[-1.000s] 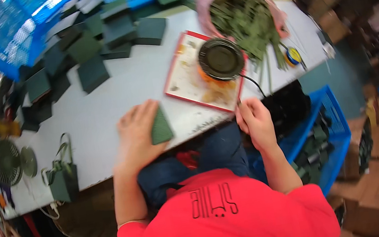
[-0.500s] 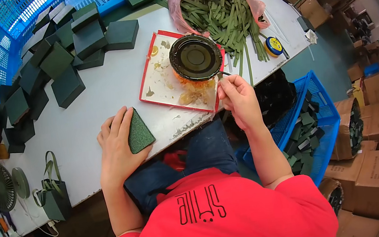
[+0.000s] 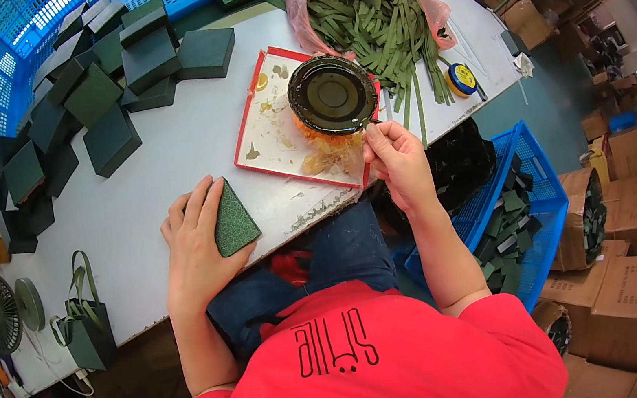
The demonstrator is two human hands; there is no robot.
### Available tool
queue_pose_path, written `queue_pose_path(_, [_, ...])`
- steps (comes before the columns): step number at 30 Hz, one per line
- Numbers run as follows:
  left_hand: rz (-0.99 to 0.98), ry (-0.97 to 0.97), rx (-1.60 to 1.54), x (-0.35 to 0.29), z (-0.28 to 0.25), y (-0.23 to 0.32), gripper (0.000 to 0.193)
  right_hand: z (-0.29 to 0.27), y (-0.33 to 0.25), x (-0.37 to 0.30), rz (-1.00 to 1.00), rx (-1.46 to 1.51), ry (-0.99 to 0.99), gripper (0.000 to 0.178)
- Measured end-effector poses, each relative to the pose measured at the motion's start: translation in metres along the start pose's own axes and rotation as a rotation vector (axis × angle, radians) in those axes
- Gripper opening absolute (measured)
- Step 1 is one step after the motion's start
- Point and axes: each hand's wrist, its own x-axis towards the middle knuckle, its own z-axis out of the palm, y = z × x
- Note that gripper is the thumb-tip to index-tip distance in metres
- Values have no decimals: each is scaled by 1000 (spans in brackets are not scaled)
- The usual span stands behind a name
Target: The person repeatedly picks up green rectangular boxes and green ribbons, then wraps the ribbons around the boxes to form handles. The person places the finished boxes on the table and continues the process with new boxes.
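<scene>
- Head view, left: the left hand [image 3: 194,234] spans a speckled green box [image 3: 234,220], fingers over its far side, thumb along the near one. The box sits on the white worktable [image 3: 161,189], close to the front edge; a loosened hold or a nudge toward the lap could tip it off.
- Head view, right: the right hand [image 3: 402,166] has thumb and forefinger brought together at the near right rim of a round black pan [image 3: 332,94]. Whether they pinch something thin there, I cannot tell.
- The pan holds shiny, dark contents; a knock from those fingers could tilt it and spill some. If it is hot, which cannot be seen, fingertips this near could be burned.
- Yellowish residue stains the red-rimmed white tray [image 3: 258,125] under the pan. If it is sticky, a brush of the wrist could carry smears to the box's face.
- Behind the pan, green strips [image 3: 375,26] spill from a pink plastic bag [image 3: 298,4]; dragged forward, loose ends could catch on the pan.
</scene>
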Motion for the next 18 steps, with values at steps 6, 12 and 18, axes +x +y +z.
queue_pose_path(6, [-6, -1, 3, 0, 0, -1, 89, 5, 0, 2, 10, -66, 58, 18])
queue_pose_path(12, [-2, 11, 21, 0, 1, 1, 89, 2, 2, 8, 34, -36, 36, 19])
queue_pose_path(18, [-9, 28, 19, 1, 2, 3, 91, -5, 5, -1, -30, 130, 4, 15])
